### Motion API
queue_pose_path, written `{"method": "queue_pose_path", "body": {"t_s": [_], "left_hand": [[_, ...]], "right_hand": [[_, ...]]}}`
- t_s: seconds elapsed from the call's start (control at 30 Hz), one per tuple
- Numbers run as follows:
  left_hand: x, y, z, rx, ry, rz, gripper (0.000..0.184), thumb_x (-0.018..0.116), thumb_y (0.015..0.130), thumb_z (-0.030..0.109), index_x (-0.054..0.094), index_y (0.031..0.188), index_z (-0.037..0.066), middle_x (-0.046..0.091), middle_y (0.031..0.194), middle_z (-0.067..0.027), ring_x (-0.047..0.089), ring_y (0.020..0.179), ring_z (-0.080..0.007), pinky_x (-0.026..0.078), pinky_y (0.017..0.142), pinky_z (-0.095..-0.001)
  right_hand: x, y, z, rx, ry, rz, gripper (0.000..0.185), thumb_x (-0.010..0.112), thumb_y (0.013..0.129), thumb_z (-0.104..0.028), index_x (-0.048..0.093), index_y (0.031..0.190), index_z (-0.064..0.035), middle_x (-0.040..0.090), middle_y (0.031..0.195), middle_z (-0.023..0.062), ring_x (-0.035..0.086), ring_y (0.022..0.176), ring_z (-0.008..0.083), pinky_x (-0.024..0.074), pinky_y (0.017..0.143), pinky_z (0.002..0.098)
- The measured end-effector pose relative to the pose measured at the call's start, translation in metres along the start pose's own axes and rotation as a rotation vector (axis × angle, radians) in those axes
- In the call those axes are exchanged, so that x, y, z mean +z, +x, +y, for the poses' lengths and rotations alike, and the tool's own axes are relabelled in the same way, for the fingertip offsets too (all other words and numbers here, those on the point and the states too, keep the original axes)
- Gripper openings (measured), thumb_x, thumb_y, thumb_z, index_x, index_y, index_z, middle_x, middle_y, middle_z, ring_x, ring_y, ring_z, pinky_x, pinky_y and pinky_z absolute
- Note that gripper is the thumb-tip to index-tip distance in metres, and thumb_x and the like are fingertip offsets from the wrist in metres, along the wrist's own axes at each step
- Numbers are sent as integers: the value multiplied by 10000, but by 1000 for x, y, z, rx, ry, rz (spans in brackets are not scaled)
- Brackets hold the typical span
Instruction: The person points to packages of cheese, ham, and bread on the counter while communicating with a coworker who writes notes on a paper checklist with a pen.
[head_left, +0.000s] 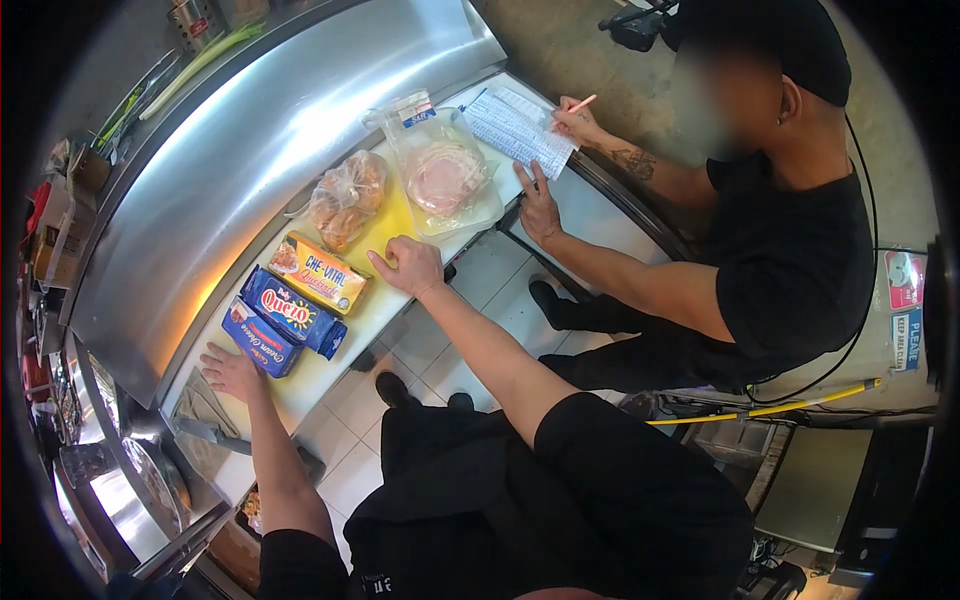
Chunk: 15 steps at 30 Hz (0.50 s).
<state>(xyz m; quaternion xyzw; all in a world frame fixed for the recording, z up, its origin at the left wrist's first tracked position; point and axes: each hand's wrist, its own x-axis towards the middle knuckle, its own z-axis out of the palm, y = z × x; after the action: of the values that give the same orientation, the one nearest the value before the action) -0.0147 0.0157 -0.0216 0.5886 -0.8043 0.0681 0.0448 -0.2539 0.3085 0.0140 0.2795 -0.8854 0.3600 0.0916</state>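
Left hand (229, 373) was spread palm-down at lower left of the frame, just beside the blue Cream Cheese box (262, 338); contact unclear. Right hand (411, 265) sat near centre, fingers loosely bent, nothing visible in it, right of the yellow Che-Vital box (319, 272). Blue Quezo pack (292, 312) lay between the two boxes, left of centre. Bag of rolls (347, 198) and sliced-meat pack (441, 180) lay upper centre. Knife (212, 436) was lower left. Upper right: a co-worker's hand (573, 124) pinched a pen (583, 102) over a written sheet (508, 128).
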Motion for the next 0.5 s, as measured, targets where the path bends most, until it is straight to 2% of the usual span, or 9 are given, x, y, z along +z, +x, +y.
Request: {"method": "queue_pose_path", "body": {"t_s": [0.5], "left_hand": [[1,2,1,-22,15,-34,749,397,926,579,224,1513,147,202,1564,-173,204,1427,-397,182,1130,-576]], "right_hand": [[-1,0,-1,-3,11,14,418,649,810,-497,575,656,-117,626,692,65,627,633,301,497,593,430]]}}
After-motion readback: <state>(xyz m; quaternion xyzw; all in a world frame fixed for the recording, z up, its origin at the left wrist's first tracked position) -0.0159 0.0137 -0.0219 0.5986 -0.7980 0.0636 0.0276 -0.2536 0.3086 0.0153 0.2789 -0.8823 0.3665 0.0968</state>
